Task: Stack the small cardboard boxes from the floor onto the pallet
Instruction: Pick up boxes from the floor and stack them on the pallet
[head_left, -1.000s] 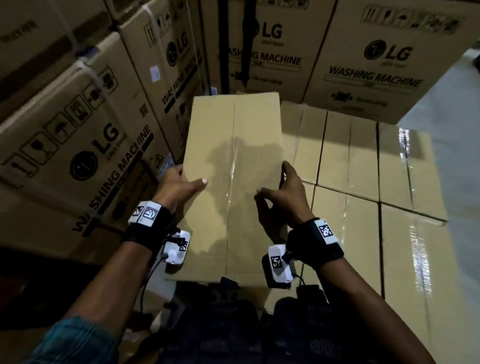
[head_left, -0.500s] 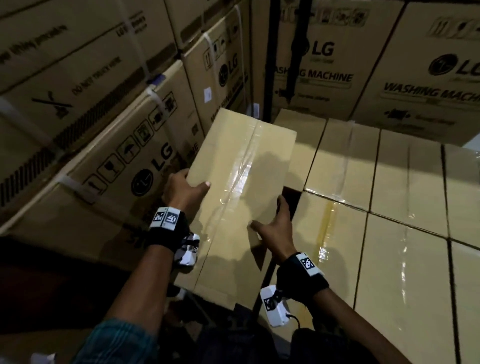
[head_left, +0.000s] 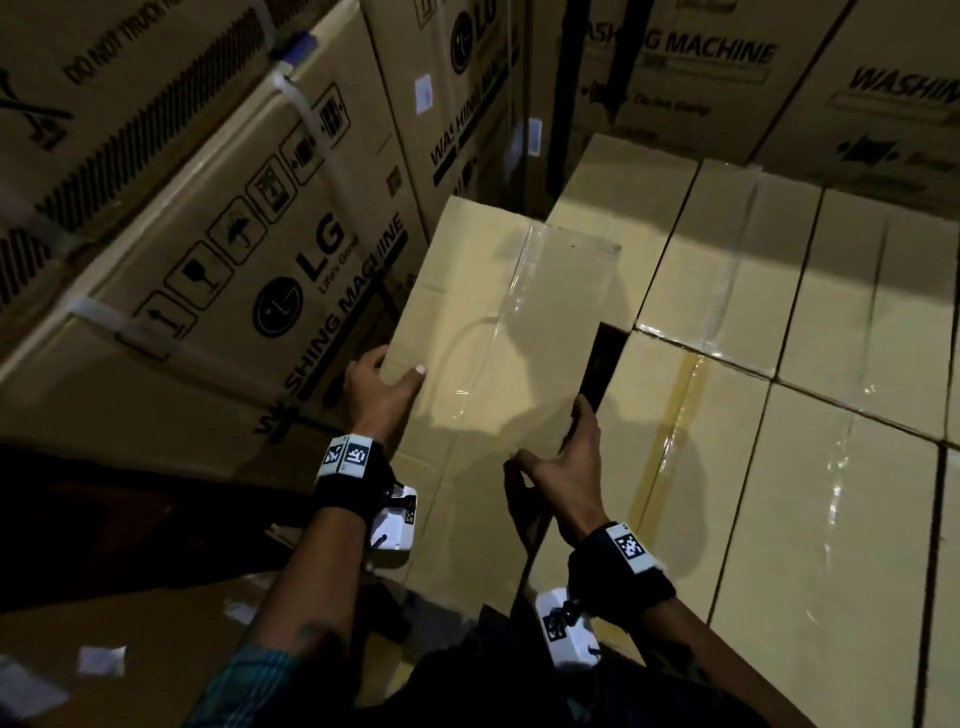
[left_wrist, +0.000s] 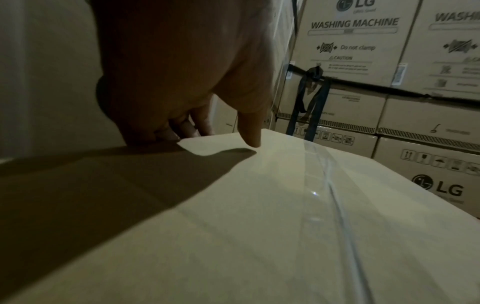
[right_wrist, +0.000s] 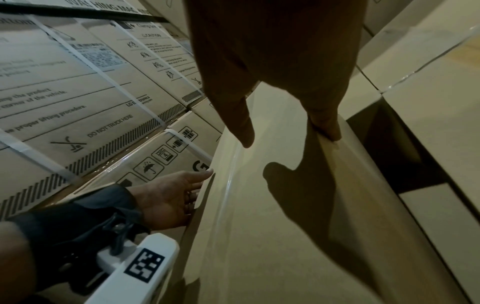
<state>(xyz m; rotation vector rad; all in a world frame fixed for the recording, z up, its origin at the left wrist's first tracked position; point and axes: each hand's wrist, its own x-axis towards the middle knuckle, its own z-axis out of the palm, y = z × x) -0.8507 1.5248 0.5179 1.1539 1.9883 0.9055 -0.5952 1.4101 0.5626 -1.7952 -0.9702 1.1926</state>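
Held between left hand (head_left: 382, 389) and right hand (head_left: 566, 462): plain tan cardboard box (head_left: 498, 364), clear tape along its top seam, tilted. Gripped at both side edges, thumbs on top. Beside right hand: stacked boxes (head_left: 779, 415). Beside left: washing-machine cartons (head_left: 208, 270).

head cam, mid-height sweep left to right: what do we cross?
LG washing machine carton → left hand on the left edge of the held box → right hand on its right edge → dark gap → stacked small boxes.
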